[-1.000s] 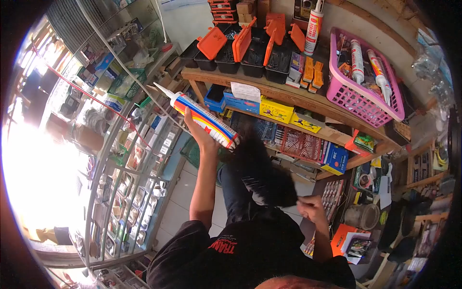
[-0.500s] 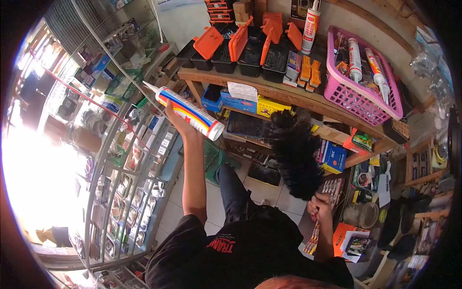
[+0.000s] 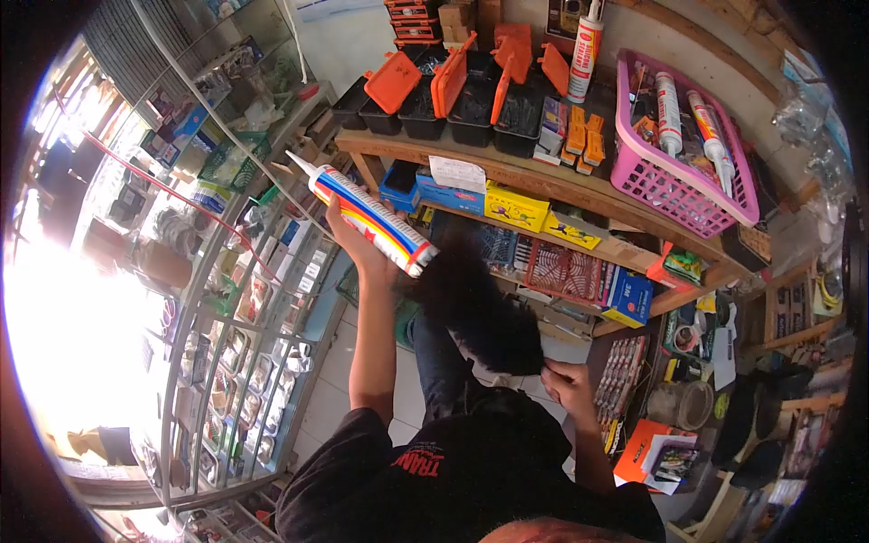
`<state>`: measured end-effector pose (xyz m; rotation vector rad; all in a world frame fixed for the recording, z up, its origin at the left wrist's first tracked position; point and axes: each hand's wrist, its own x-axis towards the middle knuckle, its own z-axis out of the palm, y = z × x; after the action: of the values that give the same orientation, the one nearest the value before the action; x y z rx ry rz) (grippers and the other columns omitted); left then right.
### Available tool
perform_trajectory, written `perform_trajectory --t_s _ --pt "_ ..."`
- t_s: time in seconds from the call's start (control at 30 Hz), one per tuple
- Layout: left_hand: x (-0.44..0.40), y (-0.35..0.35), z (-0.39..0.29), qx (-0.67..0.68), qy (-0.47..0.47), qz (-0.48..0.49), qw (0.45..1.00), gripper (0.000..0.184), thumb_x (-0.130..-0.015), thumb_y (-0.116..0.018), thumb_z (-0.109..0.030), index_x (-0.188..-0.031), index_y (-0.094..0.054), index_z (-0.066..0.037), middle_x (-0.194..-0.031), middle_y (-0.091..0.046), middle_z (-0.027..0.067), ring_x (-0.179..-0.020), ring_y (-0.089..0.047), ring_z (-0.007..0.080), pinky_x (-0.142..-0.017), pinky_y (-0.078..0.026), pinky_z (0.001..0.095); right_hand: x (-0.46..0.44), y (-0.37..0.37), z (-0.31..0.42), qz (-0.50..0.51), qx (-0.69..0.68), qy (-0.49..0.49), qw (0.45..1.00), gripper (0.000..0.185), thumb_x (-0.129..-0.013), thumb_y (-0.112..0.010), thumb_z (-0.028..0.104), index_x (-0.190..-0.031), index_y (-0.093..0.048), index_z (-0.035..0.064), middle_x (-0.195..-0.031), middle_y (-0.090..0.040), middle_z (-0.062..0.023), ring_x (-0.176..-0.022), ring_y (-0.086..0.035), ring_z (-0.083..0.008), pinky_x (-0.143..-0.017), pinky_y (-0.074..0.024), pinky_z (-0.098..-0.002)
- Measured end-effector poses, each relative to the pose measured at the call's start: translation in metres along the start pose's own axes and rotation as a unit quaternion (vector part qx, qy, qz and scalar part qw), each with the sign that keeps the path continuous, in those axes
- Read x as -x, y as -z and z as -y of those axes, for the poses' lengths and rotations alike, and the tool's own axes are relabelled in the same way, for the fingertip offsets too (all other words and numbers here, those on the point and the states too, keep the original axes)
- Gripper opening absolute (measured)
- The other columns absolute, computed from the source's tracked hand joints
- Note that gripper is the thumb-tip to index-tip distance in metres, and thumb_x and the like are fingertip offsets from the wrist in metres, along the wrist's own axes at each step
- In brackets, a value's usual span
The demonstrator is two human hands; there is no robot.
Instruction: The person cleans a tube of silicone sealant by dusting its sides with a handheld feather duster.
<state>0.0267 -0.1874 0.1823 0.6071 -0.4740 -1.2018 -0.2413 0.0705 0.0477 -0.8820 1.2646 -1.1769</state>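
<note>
My left hand (image 3: 355, 237) is closed around a sealant cartridge (image 3: 373, 222), white with blue, red and yellow stripes, its nozzle tilted up to the left. In my right hand (image 3: 570, 387) is the lower end of a black feather duster (image 3: 484, 317); the fingers wrap its handle, which is mostly hidden. The duster's blurred tip meets or overlaps the flat end of the cartridge; whether they touch, I cannot tell.
A wooden shelf (image 3: 543, 179) ahead bears black bins with orange lids (image 3: 395, 81), an upright sealant tube (image 3: 585, 56) and a pink basket (image 3: 683, 204) with more tubes. Glass-fronted display shelving (image 3: 231, 362) stands on the left. An orange packet (image 3: 643, 452) lies at lower right.
The feather duster has swung left, from in front of the shelf to the cartridge's end, with my right hand following. The cartridge has shifted slightly right and down.
</note>
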Motion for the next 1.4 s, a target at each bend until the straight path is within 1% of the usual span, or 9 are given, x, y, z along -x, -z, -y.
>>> perform_trajectory --t_s 0.13,0.23,0.37,0.63,0.77,0.9,1.13,1.23,1.4 --pt "-0.003 0.002 0.002 -0.008 -0.019 -0.017 1.000 0.048 -0.091 -0.048 -0.054 -0.097 -0.051 -0.007 -0.074 -0.054 0.0051 -0.062 -0.058 0.0183 -0.055 -0.051 0.0325 0.003 -0.006 -0.004 0.037 0.079 0.064 0.994 0.014 -0.090 -0.060 0.004 -0.082 -0.062 -0.0066 -0.058 -0.046 0.0005 -0.047 -0.039 -0.0055 -0.042 -0.0282 -0.0226" --pt "-0.007 0.006 -0.001 -0.042 -0.022 -0.026 0.999 0.047 -0.091 -0.047 -0.055 -0.096 -0.050 -0.008 -0.075 -0.054 0.0050 -0.063 -0.058 0.0183 -0.056 -0.051 0.0333 0.014 -0.002 0.000 0.109 -0.066 -0.050 0.991 0.015 -0.091 -0.059 0.006 -0.083 -0.063 -0.0057 -0.057 -0.046 0.0019 -0.047 -0.038 -0.0041 -0.042 -0.0280 -0.0222" --pt "-0.008 0.009 0.008 -0.011 -0.032 -0.059 0.998 0.048 -0.091 -0.047 -0.056 -0.096 -0.046 -0.008 -0.075 -0.052 0.0047 -0.063 -0.058 0.0186 -0.059 -0.052 0.0350 0.002 -0.003 -0.011 -0.015 -0.016 0.041 0.999 0.019 -0.092 -0.060 0.007 -0.101 -0.066 -0.0094 -0.063 -0.053 0.0007 -0.049 -0.040 -0.0055 -0.043 -0.0306 -0.0247" --pt "-0.001 0.005 -0.003 -0.057 -0.011 -0.013 0.998 0.048 -0.091 -0.048 -0.056 -0.096 -0.048 -0.009 -0.071 -0.053 0.0057 -0.059 -0.058 0.0178 -0.053 -0.051 0.0320 0.013 0.004 0.010 0.105 -0.119 -0.044 0.986 0.019 -0.089 -0.055 0.005 -0.073 -0.060 -0.0019 -0.056 -0.045 0.0022 -0.046 -0.037 -0.0041 -0.043 -0.0250 -0.0214" --pt "0.001 0.000 0.003 -0.053 -0.047 -0.009 0.997 0.046 -0.092 -0.048 -0.055 -0.096 -0.052 -0.009 -0.071 -0.055 0.0051 -0.058 -0.057 0.0165 -0.051 -0.050 0.0312 0.009 -0.017 0.008 0.046 0.059 -0.025 0.997 0.026 -0.089 -0.051 0.004 -0.063 -0.049 0.0043 -0.054 -0.042 0.0022 -0.044 -0.035 -0.0054 -0.042 -0.0251 -0.0223" --pt "0.004 0.000 -0.010 -0.006 -0.016 0.022 1.000 0.046 -0.092 -0.047 -0.053 -0.099 -0.053 -0.008 -0.076 -0.054 0.0029 -0.061 -0.055 0.0142 -0.052 -0.047 0.0294 0.025 0.015 0.010 0.202 -0.067 -0.175 0.961 0.031 -0.092 -0.056 0.008 -0.064 -0.043 0.0064 -0.053 -0.034 0.0044 -0.044 -0.033 -0.0057 -0.041 -0.0249 -0.0239" --pt "0.028 0.010 -0.036 -0.139 -0.121 0.187 0.965 0.061 -0.085 -0.060 -0.052 -0.110 -0.048 0.002 -0.086 -0.057 0.0105 -0.066 -0.061 0.0196 -0.052 -0.055 0.0354 0.023 0.125 -0.036 0.041 -0.200 -0.102 0.974 0.031 -0.090 -0.059 0.012 -0.064 -0.042 0.0095 -0.053 -0.039 -0.0024 -0.040 -0.039 -0.0127 -0.037 -0.0300 -0.0287" --pt "0.048 0.018 -0.031 -0.236 -0.152 0.250 0.927 0.075 -0.079 -0.064 -0.047 -0.130 -0.040 0.002 -0.103 -0.057 0.0122 -0.092 -0.058 0.0198 -0.081 -0.048 0.0345 0.027 0.117 -0.009 -0.003 -0.231 -0.063 0.971 0.037 -0.091 -0.058 0.010 -0.061 -0.037 0.0108 -0.054 -0.040 -0.0024 -0.040 -0.038 -0.0122 -0.038 -0.0305 -0.0292" --pt "0.085 0.002 -0.031 -0.270 -0.130 0.351 0.887 0.084 -0.071 -0.072 -0.046 -0.127 -0.043 0.008 -0.111 -0.059 0.0144 -0.101 -0.058 0.0226 -0.090 -0.044 0.0328 0.023 0.120 0.005 0.030 -0.170 0.012 0.985 0.028 -0.090 -0.060 0.010 -0.069 -0.042 0.0101 -0.055 -0.040 -0.0044 -0.042 -0.039 -0.0136 -0.039 -0.0325 -0.0307"
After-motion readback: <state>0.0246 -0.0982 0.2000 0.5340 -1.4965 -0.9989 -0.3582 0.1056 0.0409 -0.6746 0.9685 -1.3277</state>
